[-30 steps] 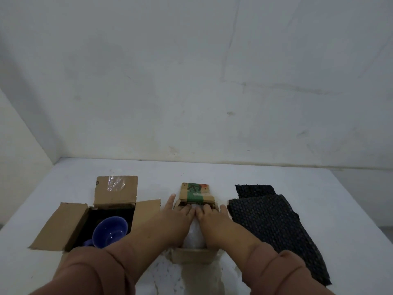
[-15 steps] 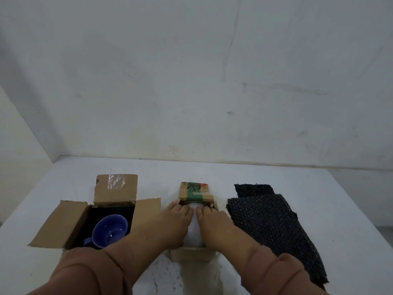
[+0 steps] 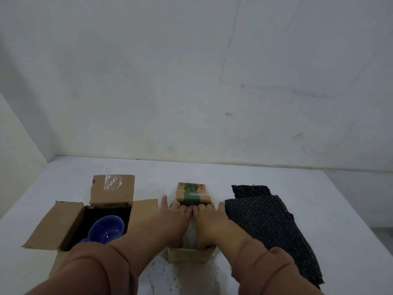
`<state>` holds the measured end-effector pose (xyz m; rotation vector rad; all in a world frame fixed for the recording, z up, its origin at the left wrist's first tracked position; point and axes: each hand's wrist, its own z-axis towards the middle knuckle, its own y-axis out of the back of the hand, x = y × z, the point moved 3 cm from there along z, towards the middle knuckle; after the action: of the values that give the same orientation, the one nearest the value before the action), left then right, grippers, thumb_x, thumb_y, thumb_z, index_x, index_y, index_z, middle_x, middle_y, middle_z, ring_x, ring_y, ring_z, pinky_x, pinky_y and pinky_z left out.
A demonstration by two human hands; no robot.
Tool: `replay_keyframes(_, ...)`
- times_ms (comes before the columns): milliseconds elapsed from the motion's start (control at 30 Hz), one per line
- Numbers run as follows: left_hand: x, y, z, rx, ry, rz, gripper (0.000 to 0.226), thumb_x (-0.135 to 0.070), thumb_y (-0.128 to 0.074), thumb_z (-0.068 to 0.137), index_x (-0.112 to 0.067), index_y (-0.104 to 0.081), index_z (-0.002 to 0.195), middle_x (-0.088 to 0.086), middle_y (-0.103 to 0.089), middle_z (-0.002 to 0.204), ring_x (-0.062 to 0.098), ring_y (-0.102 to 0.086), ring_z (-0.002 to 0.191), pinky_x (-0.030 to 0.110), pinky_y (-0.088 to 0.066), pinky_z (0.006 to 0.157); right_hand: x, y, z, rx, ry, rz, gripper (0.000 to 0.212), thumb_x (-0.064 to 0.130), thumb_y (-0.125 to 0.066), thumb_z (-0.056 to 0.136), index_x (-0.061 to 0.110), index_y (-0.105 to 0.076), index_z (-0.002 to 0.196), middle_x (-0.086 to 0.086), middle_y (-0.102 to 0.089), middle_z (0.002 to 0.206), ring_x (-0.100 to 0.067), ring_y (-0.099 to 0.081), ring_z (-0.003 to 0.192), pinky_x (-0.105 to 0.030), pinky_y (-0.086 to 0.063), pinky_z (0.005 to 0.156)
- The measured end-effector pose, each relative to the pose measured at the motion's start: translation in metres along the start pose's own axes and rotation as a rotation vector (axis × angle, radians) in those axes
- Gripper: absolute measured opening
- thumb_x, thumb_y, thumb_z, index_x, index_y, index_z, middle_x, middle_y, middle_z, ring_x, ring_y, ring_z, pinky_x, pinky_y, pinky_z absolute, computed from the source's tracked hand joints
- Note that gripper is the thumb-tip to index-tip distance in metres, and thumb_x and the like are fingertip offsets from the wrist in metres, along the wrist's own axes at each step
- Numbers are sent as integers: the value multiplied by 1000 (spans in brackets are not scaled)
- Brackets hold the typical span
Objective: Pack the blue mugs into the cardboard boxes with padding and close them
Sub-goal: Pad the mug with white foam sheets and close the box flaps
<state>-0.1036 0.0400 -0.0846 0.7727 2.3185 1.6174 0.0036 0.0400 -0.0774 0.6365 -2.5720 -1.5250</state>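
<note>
On the left of the white table an open cardboard box (image 3: 70,222) has its flaps spread, and a blue mug (image 3: 105,230) lies inside on dark padding. In the middle stands a smaller cardboard box (image 3: 192,193) with a green printed far flap. My left hand (image 3: 172,218) and my right hand (image 3: 209,220) lie side by side over this box, fingers extended, pressing down white padding (image 3: 190,233) that shows between them. What is under the padding is hidden.
Dark bubble-wrap sheets (image 3: 270,226) lie to the right of the middle box, reaching the table's near edge. White padding (image 3: 161,275) trails off the near side of the middle box. A wall runs behind the table (image 3: 319,209).
Both hands stay pressed on the white padding in the middle box; my left thumb has spread outward again. The view has shifted slightly.
</note>
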Motion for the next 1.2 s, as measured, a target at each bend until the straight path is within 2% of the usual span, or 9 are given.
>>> replay_keyframes(167,5,1,-9,-60,-59,-118,92,-39,-62,81,-13,-6,150,7,-22,154,27,-14,142,54,5,115,-9,7,-5,102,42,226,97,40,-70,70,21,-13,146,-8,-34,137,-29,-33,128,-54,-24,108)
replay_keyframes(267,9,3,-21,-105,-46,-362,92,-26,-64,83,-16,-1,150,4,-4,159,22,-4,145,36,-1,117,-37,25,-9,65,66,788,53,20,-69,73,18,-54,124,-7,-57,116,-25,-55,109,-33,-47,84)
replay_keyframes(367,8,3,-34,-196,89,-702,83,-18,-57,89,-19,-1,151,-5,8,159,17,-3,146,27,-15,114,-67,30,3,-185,-214,1268,26,11,-61,79,12,-67,104,-7,-65,104,-21,-61,95,-36,-52,82)
replay_keyframes(533,-13,-4,-42,-167,294,-930,72,-10,-45,93,-15,0,150,3,15,158,24,2,146,30,-14,116,-64,7,37,-180,-367,1506,56,20,-57,89,10,-37,140,-9,-40,143,-26,-44,124,-32,-40,90)
replay_keyframes(700,-28,-13,-44,-131,369,-843,72,-21,-46,94,-17,-2,150,4,26,155,28,1,146,32,-23,114,-62,-11,55,-191,-365,1817,66,4,-61,85,8,-30,144,-14,-40,143,-25,-47,120,-33,-43,100)
replay_keyframes(900,-31,-15,-46,-170,377,-815,70,-25,-47,94,-15,-5,150,4,24,156,27,-6,146,29,-26,111,-69,-7,49,-296,-346,1824,67,9,-63,85,8,-29,144,-13,-40,145,-29,-47,126,-43,-41,106)
replay_keyframes(1000,-31,-15,-46,-202,362,-808,70,-25,-48,94,-15,-8,150,5,23,156,27,-9,145,27,-27,111,-71,3,33,-371,-285,1637,31,17,-62,86,12,-61,116,-12,-63,121,-21,-60,102,-37,-50,90)
replay_keyframes(1067,-31,-14,-46,-226,345,-844,70,-23,-49,93,-14,-9,150,4,22,157,26,-6,146,26,-26,111,-70,9,19,-411,-225,1519,7,15,-61,85,9,-64,87,-12,-67,98,-22,-60,86,-33,-47,73)
replay_keyframes(1200,-28,-16,-50,-347,309,-1199,63,-5,-50,91,-13,-21,147,6,0,159,25,-9,146,34,-29,114,-68,14,-8,-468,-135,1240,10,5,-63,79,5,-68,88,-14,-67,92,-24,-61,83,-33,-48,71)
